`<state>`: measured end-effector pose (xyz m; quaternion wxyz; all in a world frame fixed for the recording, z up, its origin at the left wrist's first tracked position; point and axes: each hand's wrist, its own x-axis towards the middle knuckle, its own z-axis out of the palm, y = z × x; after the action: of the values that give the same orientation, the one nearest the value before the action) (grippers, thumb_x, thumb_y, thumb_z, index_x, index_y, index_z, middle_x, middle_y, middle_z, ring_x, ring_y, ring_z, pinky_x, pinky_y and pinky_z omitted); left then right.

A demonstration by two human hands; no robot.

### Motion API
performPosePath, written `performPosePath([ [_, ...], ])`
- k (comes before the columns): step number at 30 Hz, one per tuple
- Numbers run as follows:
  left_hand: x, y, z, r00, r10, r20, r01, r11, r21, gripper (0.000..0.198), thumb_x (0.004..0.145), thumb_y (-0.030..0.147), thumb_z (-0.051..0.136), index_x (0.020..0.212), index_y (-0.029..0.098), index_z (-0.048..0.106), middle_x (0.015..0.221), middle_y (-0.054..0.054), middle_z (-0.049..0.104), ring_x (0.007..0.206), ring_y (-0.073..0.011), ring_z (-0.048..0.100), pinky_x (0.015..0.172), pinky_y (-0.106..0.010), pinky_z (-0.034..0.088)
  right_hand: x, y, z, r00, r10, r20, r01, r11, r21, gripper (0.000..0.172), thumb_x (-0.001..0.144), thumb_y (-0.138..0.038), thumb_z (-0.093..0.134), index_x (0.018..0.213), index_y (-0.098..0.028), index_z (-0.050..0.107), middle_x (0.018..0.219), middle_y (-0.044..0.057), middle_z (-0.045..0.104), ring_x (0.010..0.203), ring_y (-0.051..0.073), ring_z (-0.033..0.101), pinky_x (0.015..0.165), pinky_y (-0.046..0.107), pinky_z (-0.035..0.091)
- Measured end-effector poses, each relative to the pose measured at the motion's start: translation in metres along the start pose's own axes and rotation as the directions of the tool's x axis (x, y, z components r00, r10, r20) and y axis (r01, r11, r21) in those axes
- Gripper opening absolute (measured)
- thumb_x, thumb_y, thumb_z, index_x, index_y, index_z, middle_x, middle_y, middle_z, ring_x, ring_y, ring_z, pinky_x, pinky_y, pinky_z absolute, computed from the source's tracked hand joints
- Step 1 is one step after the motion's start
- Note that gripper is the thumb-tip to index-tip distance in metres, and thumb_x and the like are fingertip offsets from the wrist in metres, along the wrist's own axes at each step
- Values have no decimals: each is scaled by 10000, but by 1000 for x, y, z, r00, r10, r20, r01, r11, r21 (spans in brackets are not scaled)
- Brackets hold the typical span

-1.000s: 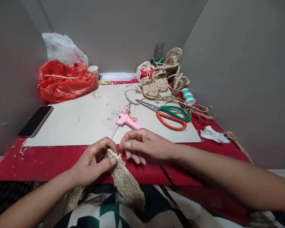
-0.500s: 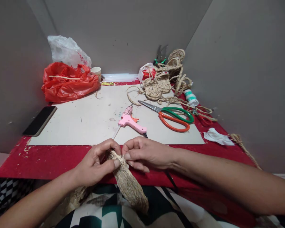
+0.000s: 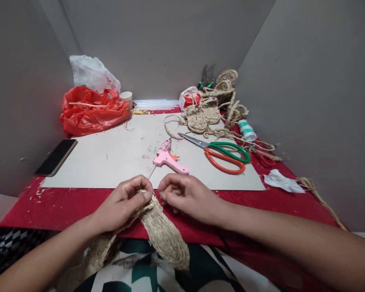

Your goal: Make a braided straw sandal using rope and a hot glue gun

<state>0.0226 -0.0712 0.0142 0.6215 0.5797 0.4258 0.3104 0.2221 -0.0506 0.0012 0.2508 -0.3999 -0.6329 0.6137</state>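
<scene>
My left hand (image 3: 129, 202) pinches the upper end of a woven straw piece (image 3: 166, 233) between thumb and fingers. The piece is a pale, braided strip that hangs down over my lap, and a narrower braid runs off under my left hand. Just right of it, my right hand (image 3: 190, 198) is curled with thumb and forefinger together; whatever they may hold is too small or hidden to make out. A small gap separates its fingertips from the straw. Beyond the hands a pink glue gun (image 3: 168, 159) lies on a pale board (image 3: 88, 166).
Scissors (image 3: 215, 150) with green and orange handles lie at right, near a heap of braided straw rope (image 3: 228, 95). A phone (image 3: 56, 157) and a red plastic bag (image 3: 94, 115) are at left. A paper cup (image 3: 126, 98) and glue sticks (image 3: 155, 104) stand behind.
My right hand has drawn slightly away from the straw piece, and its fingers have curled in. The left hand keeps its pinch while the strip has turned to show more of its braided face.
</scene>
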Motion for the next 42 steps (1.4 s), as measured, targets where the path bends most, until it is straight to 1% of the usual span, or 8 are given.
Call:
performPosePath([
  [2,3,3,0,997,-6,-77,7,1000,18,171,882,326,548,858,158,527,677,35,466,610,-90,387,586,-240,317,-5,0,1,974,-201,-102,180,967,-181,190,822,-265,589,969,-146,610,694,9,624,564,96,560,530,210,459],
  [4,7,7,1,990,-8,-139,14,999,46,163,874,319,555,838,162,526,659,45,454,590,-85,370,568,-231,310,-7,2,1,940,-330,-87,280,892,-356,330,831,-300,597,1116,-135,612,797,60,680,641,138,608,605,258,492],
  [7,12,12,2,985,7,-171,8,996,88,172,867,337,565,831,171,535,639,57,436,566,-81,348,548,-224,301,-7,4,1,931,-363,-47,294,819,-494,377,864,-294,558,1199,-128,609,829,87,709,679,173,630,665,299,492],
  [13,11,25,-8,992,48,-120,-39,997,70,196,872,290,560,1026,190,630,913,-27,622,818,-152,556,753,-289,425,-4,-3,-5,950,-291,-114,260,939,-226,408,871,-227,540,1269,-143,510,760,18,688,631,119,577,628,241,463],
  [18,8,25,-21,992,124,17,-124,992,30,412,780,196,662,1187,226,603,1080,-51,652,949,-190,580,826,-307,446,-4,-2,-5,941,-309,-142,303,951,-62,343,877,-266,554,1206,-168,547,785,24,681,653,119,590,619,239,469],
  [24,15,8,-18,994,105,-37,-105,994,-1,273,790,319,693,1009,160,653,862,-27,667,758,-144,583,719,-257,462,-1,3,-3,896,-367,-251,336,928,-158,313,846,-266,595,1127,-158,681,806,43,709,715,150,628,734,303,522],
  [30,16,-2,-5,992,52,-116,-63,993,-96,277,792,407,681,844,143,615,699,7,607,597,-101,525,591,-219,435,0,0,-3,867,-460,-192,395,869,-299,302,854,-215,568,1117,-195,716,958,74,748,907,207,683,907,384,528],
  [42,23,-9,-4,986,31,-161,-61,981,-185,263,774,384,707,825,150,598,685,11,617,605,-104,550,588,-218,446,5,4,-4,897,-414,-157,383,903,-196,283,868,-225,575,1112,-203,715,1022,64,744,908,200,699,846,354,565],
])
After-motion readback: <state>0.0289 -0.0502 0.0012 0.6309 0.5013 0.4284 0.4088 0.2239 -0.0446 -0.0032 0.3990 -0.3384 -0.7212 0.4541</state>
